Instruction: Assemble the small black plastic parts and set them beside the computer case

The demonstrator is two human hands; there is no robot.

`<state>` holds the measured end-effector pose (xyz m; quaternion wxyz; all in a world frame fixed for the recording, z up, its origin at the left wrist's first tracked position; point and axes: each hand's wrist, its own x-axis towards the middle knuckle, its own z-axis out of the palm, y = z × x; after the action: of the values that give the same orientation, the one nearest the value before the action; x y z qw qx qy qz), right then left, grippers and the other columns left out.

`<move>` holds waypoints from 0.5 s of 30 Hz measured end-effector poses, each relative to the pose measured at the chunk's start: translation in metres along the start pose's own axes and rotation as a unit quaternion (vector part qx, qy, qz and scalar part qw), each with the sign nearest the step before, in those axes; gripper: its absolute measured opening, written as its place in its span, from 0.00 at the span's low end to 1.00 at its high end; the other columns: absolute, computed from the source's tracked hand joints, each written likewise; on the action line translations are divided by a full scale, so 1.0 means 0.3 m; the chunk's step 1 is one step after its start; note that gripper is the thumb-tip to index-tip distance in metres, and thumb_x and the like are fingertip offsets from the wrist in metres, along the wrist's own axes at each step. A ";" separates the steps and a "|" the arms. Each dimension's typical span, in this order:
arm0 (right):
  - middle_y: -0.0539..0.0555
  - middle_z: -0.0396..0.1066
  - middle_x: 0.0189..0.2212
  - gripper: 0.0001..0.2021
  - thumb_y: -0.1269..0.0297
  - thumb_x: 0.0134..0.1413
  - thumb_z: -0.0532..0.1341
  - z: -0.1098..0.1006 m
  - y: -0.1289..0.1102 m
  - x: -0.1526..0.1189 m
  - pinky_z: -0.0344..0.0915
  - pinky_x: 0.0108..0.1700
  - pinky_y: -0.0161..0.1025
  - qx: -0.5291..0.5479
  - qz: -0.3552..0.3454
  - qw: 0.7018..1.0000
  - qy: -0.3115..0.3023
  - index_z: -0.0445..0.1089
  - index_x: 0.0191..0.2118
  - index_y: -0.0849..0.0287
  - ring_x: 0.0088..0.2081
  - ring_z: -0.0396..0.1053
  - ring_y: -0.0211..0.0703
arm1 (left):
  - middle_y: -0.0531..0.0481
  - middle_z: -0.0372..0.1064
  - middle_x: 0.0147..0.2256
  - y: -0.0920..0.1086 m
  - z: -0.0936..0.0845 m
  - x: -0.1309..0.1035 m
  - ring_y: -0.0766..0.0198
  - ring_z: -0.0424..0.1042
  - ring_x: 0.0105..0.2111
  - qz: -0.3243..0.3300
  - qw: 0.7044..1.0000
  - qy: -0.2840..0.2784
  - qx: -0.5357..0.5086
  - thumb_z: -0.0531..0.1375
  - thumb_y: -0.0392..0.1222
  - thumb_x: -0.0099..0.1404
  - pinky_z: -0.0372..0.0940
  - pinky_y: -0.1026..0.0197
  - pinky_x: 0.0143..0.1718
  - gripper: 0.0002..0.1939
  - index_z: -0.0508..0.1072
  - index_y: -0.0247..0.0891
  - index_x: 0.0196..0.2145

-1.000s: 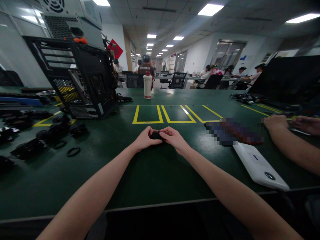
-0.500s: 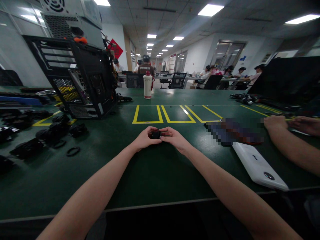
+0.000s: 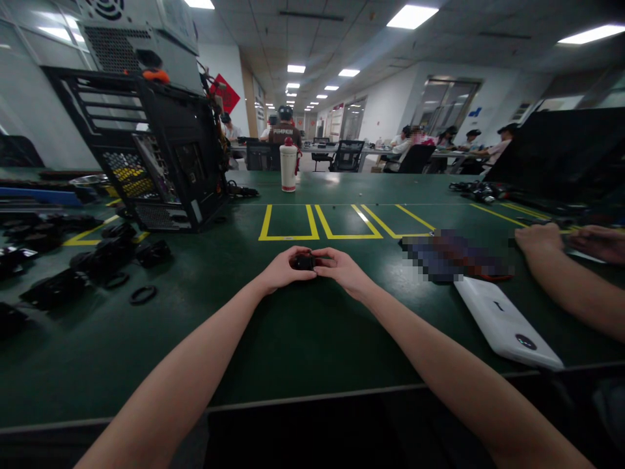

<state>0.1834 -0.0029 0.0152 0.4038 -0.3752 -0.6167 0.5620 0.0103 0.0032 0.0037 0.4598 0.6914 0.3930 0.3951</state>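
A small black part (image 3: pixel 303 262) is held between my two hands, just above the green table (image 3: pixel 293 345) and in front of the yellow tape marks (image 3: pixel 288 238). My left hand (image 3: pixel 284 270) has its fingers and thumb closed on the part's left side. From the right, my right hand (image 3: pixel 340 268) pinches the same part with thumb and fingers. The details of the part are too dark and small to make out. A black ring (image 3: pixel 143 295) lies on the table to the left of my hands.
Several black parts (image 3: pixel 97 260) are spread at the left, before an open black computer case (image 3: pixel 166 156). A white bottle (image 3: pixel 288 168) stands at the back. On the right are a white device (image 3: pixel 508 322), a blurred item and another person's hands (image 3: pixel 540 240).
The black part has turned slightly between my fingers. Both my hands remain in nearly the same place around it.
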 end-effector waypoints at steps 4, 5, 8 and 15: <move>0.52 0.66 0.38 0.16 0.71 0.38 0.62 -0.004 -0.015 -0.012 0.61 0.45 0.44 -0.060 -0.019 0.998 0.002 0.65 0.39 0.58 0.41 0.65 0.39 | 0.42 0.62 0.47 0.004 -0.002 0.000 0.55 0.64 0.46 -0.003 1.000 -0.003 -0.005 0.66 0.41 0.43 0.57 0.49 0.49 0.31 0.63 0.38 0.46; 0.52 0.66 0.38 0.15 0.69 0.39 0.62 -0.005 -0.016 -0.014 0.61 0.45 0.44 -0.074 -0.016 0.997 0.007 0.65 0.38 0.58 0.40 0.65 0.39 | 0.41 0.62 0.47 0.004 -0.002 0.000 0.55 0.64 0.46 -0.002 1.000 -0.005 -0.005 0.66 0.41 0.43 0.57 0.49 0.49 0.31 0.63 0.38 0.46; 0.52 0.67 0.34 0.11 0.61 0.42 0.60 -0.004 -0.007 -0.008 0.62 0.42 0.43 -0.077 -0.012 0.997 0.030 0.66 0.35 0.58 0.37 0.65 0.39 | 0.41 0.62 0.48 0.002 -0.001 0.003 0.56 0.64 0.46 -0.002 1.000 -0.014 -0.002 0.66 0.41 0.43 0.56 0.49 0.49 0.31 0.62 0.38 0.46; 0.51 0.68 0.36 0.13 0.69 0.38 0.63 -0.002 0.018 0.015 0.61 0.43 0.42 -0.029 -0.017 0.998 0.049 0.65 0.35 0.59 0.38 0.66 0.39 | 0.43 0.61 0.47 0.002 -0.003 0.003 0.58 0.64 0.46 0.001 0.999 -0.030 0.012 0.65 0.42 0.44 0.57 0.51 0.49 0.31 0.62 0.38 0.47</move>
<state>0.1823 0.0018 0.0100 0.4318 -0.4032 -0.6185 0.5181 0.0099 0.0042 0.0048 0.4628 0.7084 0.3835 0.3700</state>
